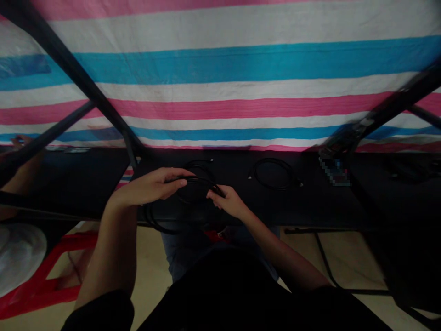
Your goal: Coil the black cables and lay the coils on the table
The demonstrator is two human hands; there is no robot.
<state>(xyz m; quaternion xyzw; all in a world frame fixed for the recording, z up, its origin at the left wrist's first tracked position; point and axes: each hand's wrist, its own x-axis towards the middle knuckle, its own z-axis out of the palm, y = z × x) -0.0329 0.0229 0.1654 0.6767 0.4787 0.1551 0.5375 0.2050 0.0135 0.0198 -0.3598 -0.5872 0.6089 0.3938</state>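
A black cable [196, 179] is stretched in looped strands between my two hands, above the dark tabletop. My left hand [161, 185] pinches the strands between thumb and fingers. On the other side, my right hand [225, 200] has its fingers closed round the same strands. Part of the cable hangs in loops below my left hand, by the table's front edge. Just behind my hands lies another looped black cable [200, 164], partly hidden, with a small light plug end. To the right a coiled black cable [272, 174] rests flat, its plug ends showing.
Black metal frame bars [79, 78] slant up at both sides. A striped sheet [220, 105] hangs behind the black table [310, 207]. A blurred-out item [336, 172] lies at right. At left are a red stool [51, 285] and another person's arm [24, 170].
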